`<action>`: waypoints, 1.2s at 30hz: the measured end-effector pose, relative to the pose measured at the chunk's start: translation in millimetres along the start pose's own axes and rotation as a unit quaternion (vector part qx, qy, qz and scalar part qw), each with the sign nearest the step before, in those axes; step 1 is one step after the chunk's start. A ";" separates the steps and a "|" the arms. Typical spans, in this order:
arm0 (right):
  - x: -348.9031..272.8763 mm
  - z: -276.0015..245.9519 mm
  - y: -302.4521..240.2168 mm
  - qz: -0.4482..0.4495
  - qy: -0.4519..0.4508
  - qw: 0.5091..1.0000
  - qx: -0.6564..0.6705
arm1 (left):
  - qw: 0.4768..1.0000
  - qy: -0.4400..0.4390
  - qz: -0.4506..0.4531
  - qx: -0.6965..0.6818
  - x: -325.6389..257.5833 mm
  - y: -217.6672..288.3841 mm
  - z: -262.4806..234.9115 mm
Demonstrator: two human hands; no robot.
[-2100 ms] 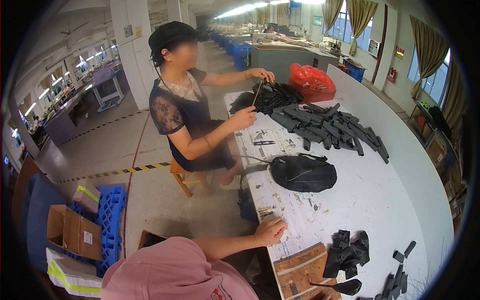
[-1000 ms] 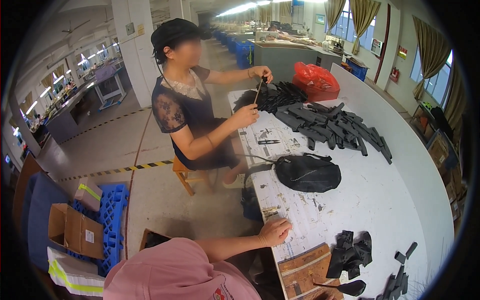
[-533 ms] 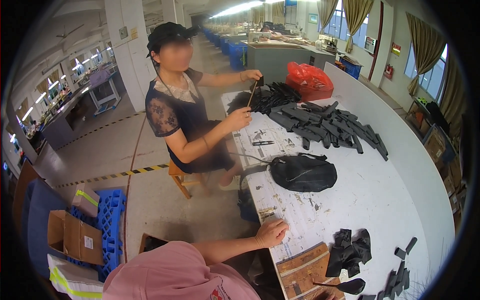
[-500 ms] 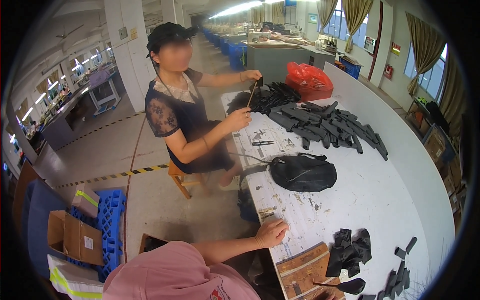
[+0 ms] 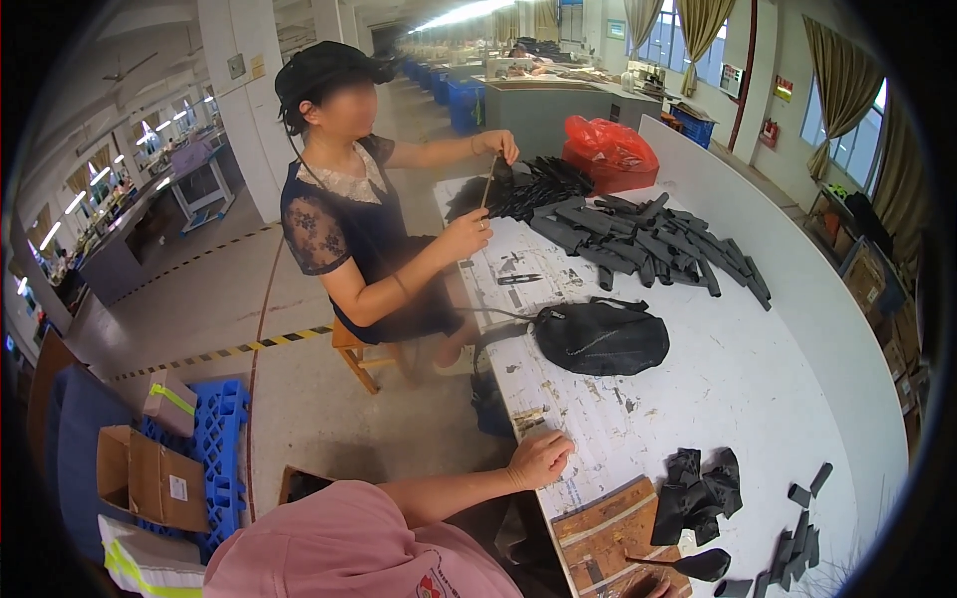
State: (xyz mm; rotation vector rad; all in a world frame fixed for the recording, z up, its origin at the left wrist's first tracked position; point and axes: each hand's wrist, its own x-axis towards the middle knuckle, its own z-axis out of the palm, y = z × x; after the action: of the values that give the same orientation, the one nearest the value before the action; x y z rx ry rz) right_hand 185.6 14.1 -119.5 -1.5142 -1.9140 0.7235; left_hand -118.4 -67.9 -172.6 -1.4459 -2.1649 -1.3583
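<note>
Pink cloth of the shirt (image 5: 329, 538) is printed with a red emblem and small lettering; the white label stuck on the carton (image 5: 152, 486) is too small to be read. At the right edge of the wooden board (image 5: 603, 518) on the tabletop (image 5: 723, 399), a black paddle-shaped piece (image 5: 704, 565) is seen, its broad end pointed right, thin stem left. The left hand (image 5: 541, 460) is loosely curled, nothing visibly held; the right hand's (image 5: 668, 587) grip, largely cut off, cannot be told.
</note>
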 end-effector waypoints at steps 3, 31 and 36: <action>-0.2 -0.9 -1.3 -0.003 0.000 1.000 -0.015 | 1.000 0.001 -0.015 -0.011 1.1 3.2 -2.2; 1.1 1.8 0.4 -0.041 0.043 0.998 -0.028 | 1.000 0.004 -0.008 -0.003 2.1 2.9 -1.9; -0.6 -0.2 -9.8 -0.009 0.027 1.000 -0.013 | 1.000 0.001 -0.019 0.003 0.4 3.9 -4.9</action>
State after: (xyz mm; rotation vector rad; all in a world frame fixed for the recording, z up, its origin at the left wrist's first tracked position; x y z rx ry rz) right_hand 179.4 11.4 -112.3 -1.5157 -1.8998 0.6459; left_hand -116.9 -71.1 -167.3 -1.4087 -2.2041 -1.3644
